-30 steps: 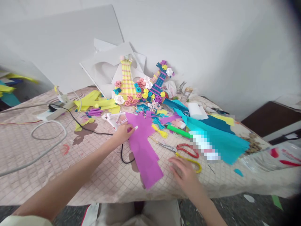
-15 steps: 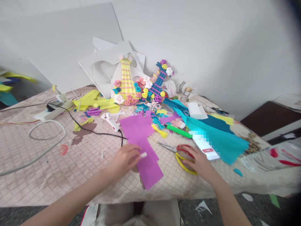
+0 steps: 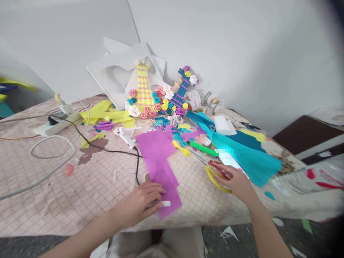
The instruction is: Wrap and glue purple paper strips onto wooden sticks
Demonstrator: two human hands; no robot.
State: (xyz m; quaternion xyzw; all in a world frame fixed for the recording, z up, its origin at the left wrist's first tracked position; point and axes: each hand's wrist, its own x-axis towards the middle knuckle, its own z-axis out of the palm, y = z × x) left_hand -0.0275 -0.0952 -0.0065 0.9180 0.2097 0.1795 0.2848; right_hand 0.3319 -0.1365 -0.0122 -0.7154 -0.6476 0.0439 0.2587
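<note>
My left hand [image 3: 147,200] is closed in a pinch on a small white strip [image 3: 166,203]. Its fingers rest over the near end of a purple crepe paper piece [image 3: 161,168], which lies lengthwise on the table. To the right, my right hand [image 3: 236,181] grips the scissors [image 3: 217,179] by their red and yellow handles. The scissor blades point away to the upper left, apart from the purple paper. A phone [image 3: 229,159] lies just behind my right hand, partly covered by it. Next to the phone is a green stick-like tool [image 3: 203,148].
A white glue gun [image 3: 126,138] with a black cord lies left of the paper. Flower-trimmed yellow [image 3: 143,89] and blue [image 3: 181,93] guitar-shaped crafts lean at the back. Teal crepe paper [image 3: 247,157], a plastic bottle [image 3: 309,179] and a power strip [image 3: 57,123] are around.
My left hand has come down towards the near end of the purple paper with the white strip. My right hand has shifted slightly right, closing on the scissors and turning them.
</note>
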